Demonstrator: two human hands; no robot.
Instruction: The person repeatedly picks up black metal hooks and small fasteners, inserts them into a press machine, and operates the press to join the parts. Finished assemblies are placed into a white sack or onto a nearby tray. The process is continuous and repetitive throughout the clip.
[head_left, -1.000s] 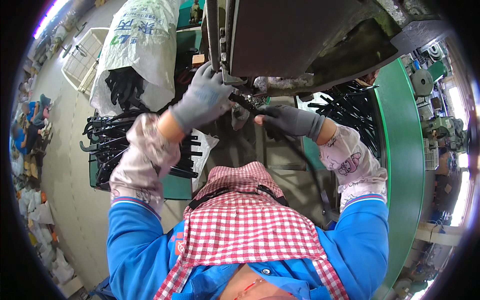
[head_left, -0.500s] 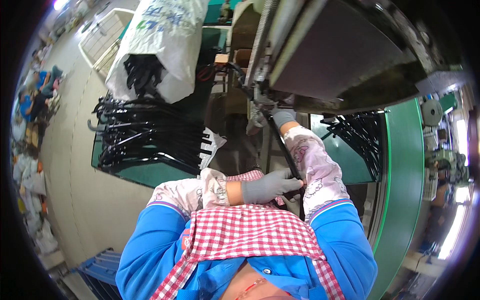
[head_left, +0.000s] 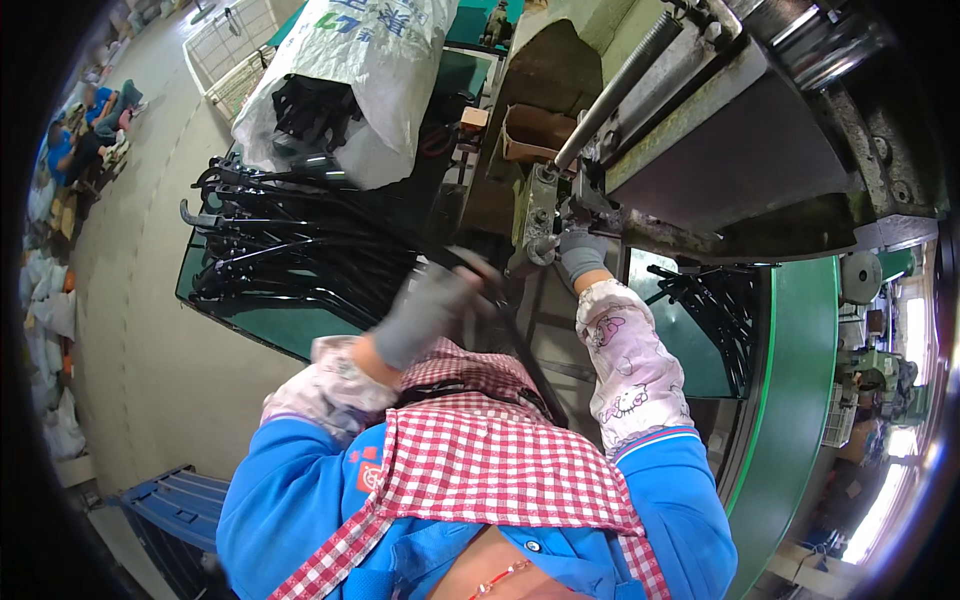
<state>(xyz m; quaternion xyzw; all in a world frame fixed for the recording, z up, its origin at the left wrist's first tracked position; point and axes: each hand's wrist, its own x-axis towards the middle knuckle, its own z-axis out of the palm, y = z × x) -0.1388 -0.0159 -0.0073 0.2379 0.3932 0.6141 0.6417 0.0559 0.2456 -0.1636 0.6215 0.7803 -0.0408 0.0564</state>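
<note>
My left hand (head_left: 425,305), in a grey glove and smeared by motion, is closed on a long curved black tube (head_left: 528,368). The tube slants in front of my apron, and its far end blurs over the pile. My right hand (head_left: 582,257), also gloved in grey, is up against the head of a metal press machine (head_left: 545,215). Machine parts hide its fingers. To the left, a large pile of black bent tubes (head_left: 290,255) lies on a green table (head_left: 255,325).
A white woven sack (head_left: 385,75) with black parts in its mouth stands behind the pile. More black tubes (head_left: 715,310) lie at the right beside a green panel (head_left: 800,360). A cardboard box (head_left: 535,135) sits behind the machine head. A blue crate (head_left: 180,510) is at lower left.
My left hand has swung from near my right forearm up and left, taking the black tube away from the machine head. My right hand stays by the machine. The view has shifted slightly.
</note>
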